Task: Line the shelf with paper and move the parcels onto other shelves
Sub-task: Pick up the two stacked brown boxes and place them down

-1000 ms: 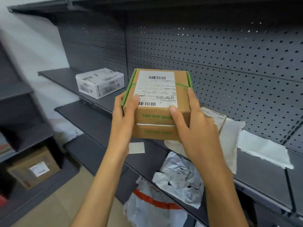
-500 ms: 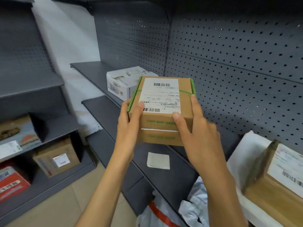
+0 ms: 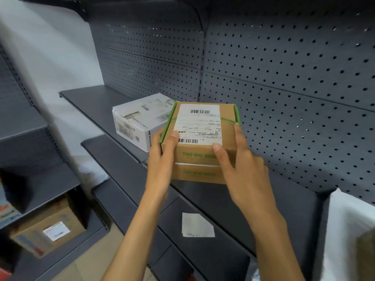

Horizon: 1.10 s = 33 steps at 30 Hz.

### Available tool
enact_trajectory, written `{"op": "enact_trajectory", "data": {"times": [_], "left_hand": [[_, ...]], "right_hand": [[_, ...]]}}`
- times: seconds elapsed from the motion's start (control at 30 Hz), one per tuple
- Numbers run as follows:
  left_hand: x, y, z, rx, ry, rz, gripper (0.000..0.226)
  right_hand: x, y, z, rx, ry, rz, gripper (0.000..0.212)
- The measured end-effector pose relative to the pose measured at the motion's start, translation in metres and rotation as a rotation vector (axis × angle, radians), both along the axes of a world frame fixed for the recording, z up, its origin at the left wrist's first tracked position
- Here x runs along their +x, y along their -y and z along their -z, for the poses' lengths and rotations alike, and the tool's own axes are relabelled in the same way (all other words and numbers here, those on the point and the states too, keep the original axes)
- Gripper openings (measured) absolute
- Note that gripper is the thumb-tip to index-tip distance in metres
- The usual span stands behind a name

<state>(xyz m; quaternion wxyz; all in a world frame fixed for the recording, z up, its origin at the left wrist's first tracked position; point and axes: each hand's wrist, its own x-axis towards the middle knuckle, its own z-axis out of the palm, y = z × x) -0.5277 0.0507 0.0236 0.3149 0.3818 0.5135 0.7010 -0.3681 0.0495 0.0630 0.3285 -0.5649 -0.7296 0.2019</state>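
I hold two stacked brown cardboard parcels (image 3: 203, 151) with green edges; the top one bears a white shipping label. My left hand (image 3: 162, 159) grips their left side and my right hand (image 3: 241, 165) grips the right side, thumbs on top. The stack is over the front edge of the upper grey shelf (image 3: 89, 102), right beside a white parcel (image 3: 140, 120) that lies on that shelf. White lining paper (image 3: 349, 224) covers a shelf at the far right edge of the view.
A perforated grey back panel (image 3: 284, 88) stands behind the shelves. A small white slip (image 3: 196, 225) lies on a lower shelf (image 3: 223, 209). A brown box with a label (image 3: 48, 230) sits in the left rack's bottom compartment.
Both hands carried the stacked parcels leftward, up to the white parcel on the upper shelf. My view swung left, so the papered shelf slid to the right edge.
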Motion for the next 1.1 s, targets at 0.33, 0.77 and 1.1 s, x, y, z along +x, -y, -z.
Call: {"op": "enact_trajectory", "data": {"times": [0.33, 0.77, 1.1], "left_hand": [[-0.054, -0.089, 0.011, -0.039, -0.078, 0.152, 0.019], [-0.1, -0.151, 0.058, -0.112, -0.18, 0.225, 0.044], [-0.115, -0.17, 0.071, -0.13, -0.125, 0.229, 0.029]], "right_hand": [[-0.059, -0.059, 0.017, -0.079, -0.057, 0.16, 0.068], [-0.101, -0.103, 0.09, -0.243, -0.448, 0.233, 0.068], [-0.115, -0.115, 0.086, -0.226, -0.508, 0.241, 0.06]]}}
